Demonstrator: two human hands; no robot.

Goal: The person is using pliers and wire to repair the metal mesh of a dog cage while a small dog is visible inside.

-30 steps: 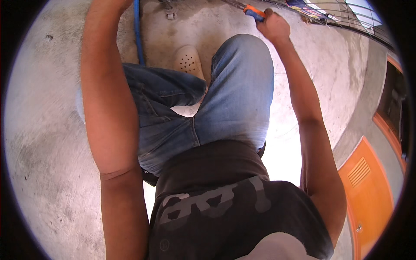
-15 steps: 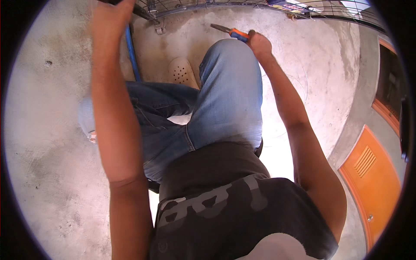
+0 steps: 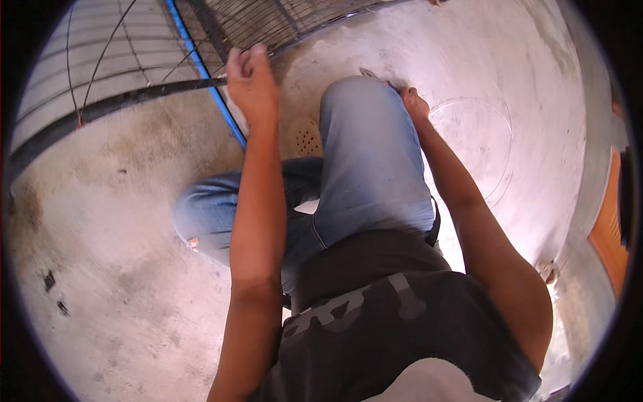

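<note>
I sit on a concrete floor (image 3: 120, 268) in blue jeans, one knee raised in the middle of the view. My left hand (image 3: 249, 79) is closed around the dark rim of a round wire grille (image 3: 134, 94) that lies at the top left. A blue cable (image 3: 211, 87) runs down past that rim. My right hand (image 3: 414, 104) is low behind the raised knee and grips a pair of pliers (image 3: 375, 76) with orange handles; only the metal tip and a bit of handle show.
A tan perforated sandal (image 3: 303, 136) sits under the knee. Orange panels (image 3: 606, 234) stand at the right edge beside a grey wall. A faint circular mark (image 3: 492, 134) is scratched on the floor at the right.
The view has tipped down and the grille has come further into sight at the top left. My right hand has dropped with the pliers to beside the knee. My left hand stays on the rim.
</note>
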